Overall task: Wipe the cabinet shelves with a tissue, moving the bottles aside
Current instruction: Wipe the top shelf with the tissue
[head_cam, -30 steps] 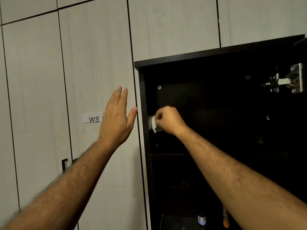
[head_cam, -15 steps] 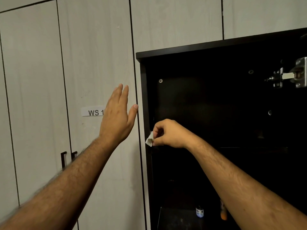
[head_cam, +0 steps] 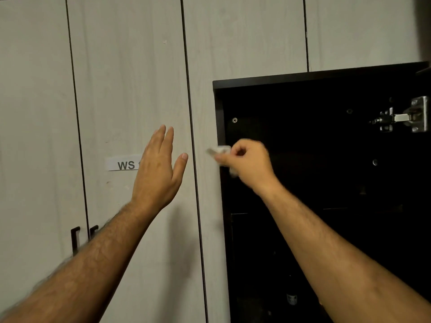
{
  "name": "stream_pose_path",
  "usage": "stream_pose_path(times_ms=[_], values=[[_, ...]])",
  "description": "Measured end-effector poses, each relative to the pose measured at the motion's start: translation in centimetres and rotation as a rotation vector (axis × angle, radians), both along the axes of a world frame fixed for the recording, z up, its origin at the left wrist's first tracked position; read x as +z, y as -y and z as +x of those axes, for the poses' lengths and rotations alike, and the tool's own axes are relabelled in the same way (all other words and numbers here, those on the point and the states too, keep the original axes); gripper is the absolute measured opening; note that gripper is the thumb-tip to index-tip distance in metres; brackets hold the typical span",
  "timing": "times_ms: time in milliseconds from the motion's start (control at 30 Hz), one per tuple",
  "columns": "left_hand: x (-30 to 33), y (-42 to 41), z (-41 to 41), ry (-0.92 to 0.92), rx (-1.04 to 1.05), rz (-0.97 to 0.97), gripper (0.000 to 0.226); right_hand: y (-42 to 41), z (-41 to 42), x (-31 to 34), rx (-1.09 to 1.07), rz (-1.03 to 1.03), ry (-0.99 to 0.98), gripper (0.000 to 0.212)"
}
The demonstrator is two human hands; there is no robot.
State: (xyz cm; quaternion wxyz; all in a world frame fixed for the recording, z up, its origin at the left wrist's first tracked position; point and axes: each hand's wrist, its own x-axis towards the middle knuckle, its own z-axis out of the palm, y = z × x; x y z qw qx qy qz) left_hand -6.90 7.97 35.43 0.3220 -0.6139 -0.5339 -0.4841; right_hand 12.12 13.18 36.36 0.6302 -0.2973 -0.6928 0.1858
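Note:
An open dark cabinet (head_cam: 303,76) fills the right half of the head view. My right hand (head_cam: 249,163) is closed around a small white tissue (head_cam: 220,151), held against the cabinet's left front edge, and it looks motion-blurred. My left hand (head_cam: 158,171) is raised flat with its fingers together, in front of the pale door beside the cabinet, holding nothing. A dark shelf edge (head_cam: 240,213) shows below my right wrist. Low in the cabinet stands a small bottle (head_cam: 291,297) with a pale label, dim in the shadow.
Pale wood-grain doors (head_cam: 128,89) cover the wall to the left, one bearing a "WS" label (head_cam: 123,164) and two dark handles (head_cam: 75,240). A metal hinge (head_cam: 404,116) sits on the cabinet's right inner wall. The cabinet interior is very dark.
My right hand with the tissue went down the cabinet's left edge, then came back up it. My left hand stayed raised in about the same place.

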Motion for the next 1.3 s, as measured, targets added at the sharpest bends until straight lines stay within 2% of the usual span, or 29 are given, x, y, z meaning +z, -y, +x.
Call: stream_pose_path(times_ms=[133, 233, 300, 367, 500, 700, 800, 933, 1100, 1233, 1300], values=[[-0.1, 0.1, -1.7, -0.001, -0.053, -0.005, 0.062, 0.4, -0.8, 5.5, 0.006, 0.031, -0.148, 0.025], [-0.3, 0.0, -2.1, -0.006, -0.099, -0.006, 0.062, 0.6, -1.5, 8.4, 0.062, -0.020, -0.265, 0.023], [-0.5, -0.1, -2.1, -0.007, -0.142, -0.006, 0.062, 0.8, -1.8, 8.9, 0.090, -0.044, -0.329, 0.027], [-0.8, -0.2, -1.8, -0.005, -0.185, -0.011, 0.061, 0.8, -1.8, 8.1, 0.060, -0.050, -0.307, 0.027], [-1.8, -0.5, -0.9, -0.011, -0.270, -0.021, 0.064, 1.3, -0.7, 4.2, -0.033, -0.063, -0.069, 0.023], [-4.3, -1.2, 0.6, -0.008, -0.354, -0.057, 0.062, 2.5, 2.6, -2.3, -0.199, -0.151, 0.585, 0.017], [-5.3, -1.4, 1.5, 0.010, -0.383, -0.065, 0.061, 2.8, 3.3, -4.8, -0.303, -0.052, 0.883, 0.016], [-5.5, -1.2, 3.4, 0.002, -0.411, -0.022, 0.061, 2.6, 4.6, -5.3, -0.361, 0.086, 0.940, 0.016], [-5.5, -0.8, 6.0, -0.017, -0.432, 0.053, 0.058, 2.3, 7.7, -4.4, -0.201, 0.005, 0.984, 0.021], [-5.6, -0.6, 8.7, -0.002, -0.473, 0.120, 0.056, 1.6, 10.0, -5.3, -0.280, 0.137, 1.044, 0.029], [-5.8, -0.7, 10.3, 0.009, -0.494, 0.122, 0.055, 1.2, 10.9, -5.6, -0.329, 0.193, 1.041, 0.023]])
